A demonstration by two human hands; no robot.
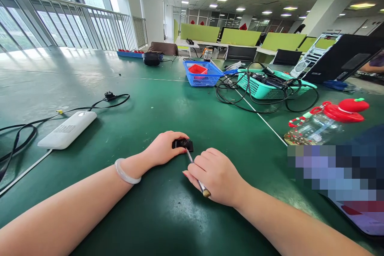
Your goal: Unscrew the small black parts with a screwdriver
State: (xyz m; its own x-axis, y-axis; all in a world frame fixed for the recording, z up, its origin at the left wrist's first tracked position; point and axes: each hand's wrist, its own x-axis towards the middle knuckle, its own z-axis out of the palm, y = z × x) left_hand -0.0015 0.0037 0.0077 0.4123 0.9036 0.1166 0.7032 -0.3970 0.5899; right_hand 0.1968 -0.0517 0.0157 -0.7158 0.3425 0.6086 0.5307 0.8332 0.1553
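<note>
Glossy green table (168, 216); slim metal tool (192, 164) shines.

L hand (164, 148) pins small black part (183, 143) on green desk (168, 104); R hand (216, 176) grips thin tool (195, 172), tip touching part. White power bank (67, 129) lies well to the left; bottle w/ red cap (325, 123) to the right.

1. Both forearms are bare, with no sleeves in sight above the green table (90, 68).
2. The left hand (163, 149) has a pale, translucent bangle (126, 173) at the wrist.
3. The right hand (217, 176) wears nothing; fingernails look painted reddish.
</note>
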